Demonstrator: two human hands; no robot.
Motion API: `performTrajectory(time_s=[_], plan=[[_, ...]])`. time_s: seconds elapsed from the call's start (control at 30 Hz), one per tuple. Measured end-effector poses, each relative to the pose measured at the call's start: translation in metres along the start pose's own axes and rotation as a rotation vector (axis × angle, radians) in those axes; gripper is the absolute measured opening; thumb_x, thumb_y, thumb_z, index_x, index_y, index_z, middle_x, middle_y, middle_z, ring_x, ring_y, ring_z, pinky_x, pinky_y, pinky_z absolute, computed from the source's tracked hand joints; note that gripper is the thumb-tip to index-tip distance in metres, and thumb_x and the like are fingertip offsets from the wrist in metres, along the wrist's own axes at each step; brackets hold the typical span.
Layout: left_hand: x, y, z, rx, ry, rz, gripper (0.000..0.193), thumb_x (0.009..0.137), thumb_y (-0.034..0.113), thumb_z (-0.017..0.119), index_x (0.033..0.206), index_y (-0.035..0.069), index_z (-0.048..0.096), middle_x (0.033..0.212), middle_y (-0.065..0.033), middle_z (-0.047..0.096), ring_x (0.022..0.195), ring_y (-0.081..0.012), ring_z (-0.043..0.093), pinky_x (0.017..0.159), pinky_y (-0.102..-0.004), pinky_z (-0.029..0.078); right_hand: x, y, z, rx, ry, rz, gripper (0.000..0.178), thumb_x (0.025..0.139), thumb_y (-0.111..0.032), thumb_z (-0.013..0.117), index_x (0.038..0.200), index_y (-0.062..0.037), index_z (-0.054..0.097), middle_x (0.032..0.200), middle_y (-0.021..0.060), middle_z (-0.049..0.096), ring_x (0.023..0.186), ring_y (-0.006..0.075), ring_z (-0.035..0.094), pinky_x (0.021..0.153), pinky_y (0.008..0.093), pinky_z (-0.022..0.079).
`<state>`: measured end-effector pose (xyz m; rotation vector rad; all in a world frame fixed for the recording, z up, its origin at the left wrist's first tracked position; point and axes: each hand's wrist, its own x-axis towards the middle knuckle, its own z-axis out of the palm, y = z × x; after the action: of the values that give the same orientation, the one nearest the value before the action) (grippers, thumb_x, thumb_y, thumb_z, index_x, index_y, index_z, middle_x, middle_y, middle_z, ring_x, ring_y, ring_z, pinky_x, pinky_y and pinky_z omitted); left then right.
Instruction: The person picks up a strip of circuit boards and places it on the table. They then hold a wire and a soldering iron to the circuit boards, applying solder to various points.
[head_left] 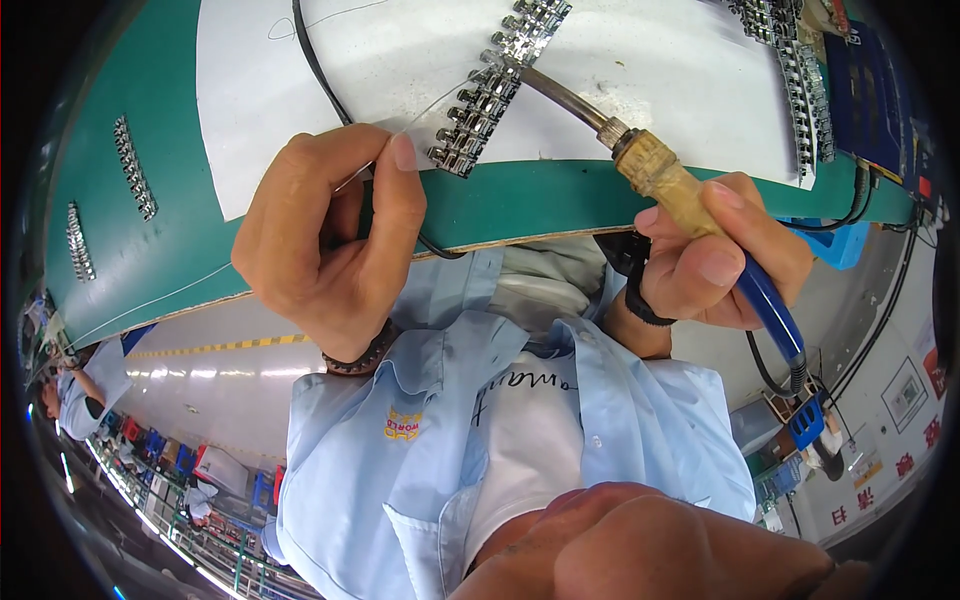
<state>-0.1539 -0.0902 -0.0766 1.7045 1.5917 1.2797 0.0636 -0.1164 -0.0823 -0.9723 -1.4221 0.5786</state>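
Observation:
A row of small shiny metal connectors [478, 118] lies slantwise on the white sheet [255, 95] in front of me. My left hand [325, 245] is closed, pinching a thin solder wire [436, 104] between thumb and forefinger. The wire's upper end runs to the left side of the row. In my right hand [730, 250] is a soldering iron [655, 172] with a tan collar and blue handle, gripped like a pen. Its tip meets the row near the middle, close to the wire's end; exact contact there is too small to tell.
Two short connector rows [135, 168] lie on the green tabletop [170, 235] at left. More connector rows [803, 100] are heaped at right, beside a dark blue box [868, 120]. A black cable [318, 62] crosses the sheet behind my left hand. Another person [90, 390] is at far left.

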Motion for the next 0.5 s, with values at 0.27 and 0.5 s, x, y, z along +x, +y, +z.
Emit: performTrajectory(time_s=[0.27, 0.5], plan=[[0.0018, 0.0017, -0.0013, 0.043, -0.042, -0.021, 0.011, 0.073, -0.004, 0.073, 0.077, 0.001, 0.064, 0.059, 0.0018, 0.051, 0.046, -0.0042, 0.029, 0.043, -0.0225, 0.019, 0.0016, -0.0005, 0.005, 0.006, -0.002, 0.036, 0.033, 0.082, -0.023, 0.074, 0.101, 0.0033, 0.067, 0.07, 0.0132, 0.064, 0.055, 0.0139, 0.057, 0.049, 0.0211, 0.043], [0.0018, 0.0037, 0.0013, 0.055, -0.054, -0.048, 0.01, 0.074, -0.004, 0.072, 0.077, 0.001, 0.064, 0.06, 0.0016, 0.052, 0.046, -0.0044, 0.03, 0.043, -0.0223, 0.02, 0.003, 0.0061, 0.005, -0.029, 0.005, -0.035, 0.032, 0.081, -0.02, 0.074, 0.1, 0.0049, 0.067, 0.068, 0.0101, 0.066, 0.053, 0.0116, 0.051, 0.048, 0.0208, 0.039]])
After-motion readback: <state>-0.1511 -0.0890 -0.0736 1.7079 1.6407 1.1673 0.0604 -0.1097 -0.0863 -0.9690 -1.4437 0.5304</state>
